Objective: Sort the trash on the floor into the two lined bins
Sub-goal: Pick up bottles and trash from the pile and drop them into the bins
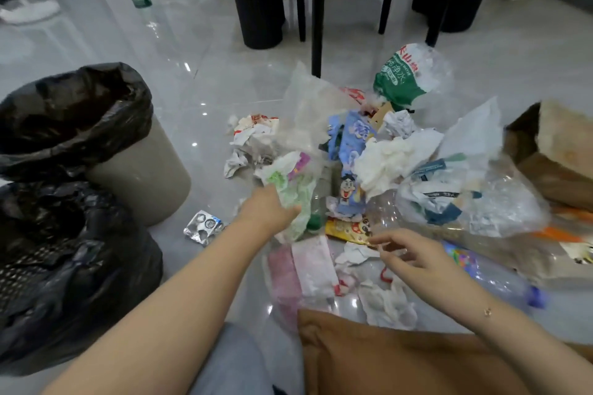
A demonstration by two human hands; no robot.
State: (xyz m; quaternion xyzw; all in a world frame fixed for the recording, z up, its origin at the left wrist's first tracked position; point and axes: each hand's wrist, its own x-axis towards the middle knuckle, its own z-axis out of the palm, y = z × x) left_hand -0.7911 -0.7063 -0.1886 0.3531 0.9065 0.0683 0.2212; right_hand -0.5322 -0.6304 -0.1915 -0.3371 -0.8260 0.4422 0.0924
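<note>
Two hands apart: left hand (268,213) gripping a green-printed plastic bag (290,192), right hand (409,253) loosely spread, empty.

Glossy grey tile floor (199,80); crinkled black plastic bin liners (73,112); matt grey bin wall (144,176); shiny foil blister pack (202,227) at seven o'clock; rough brown paper bag (558,151) at three o'clock.

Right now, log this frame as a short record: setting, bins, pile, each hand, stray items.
setting: glossy grey tiled floor, dark furniture legs behind
bins: two black-lined bins at left, far bin and near bin, side by side
pile: mixed wrappers, tissues, clear plastic; crushed bottle with green label at the far edge
left hand: gripping a white and green plastic bag
right hand: fingers loosely spread over the pile, holding nothing
stray items: empty foil blister pack beside the far bin; brown paper bag at right
</note>
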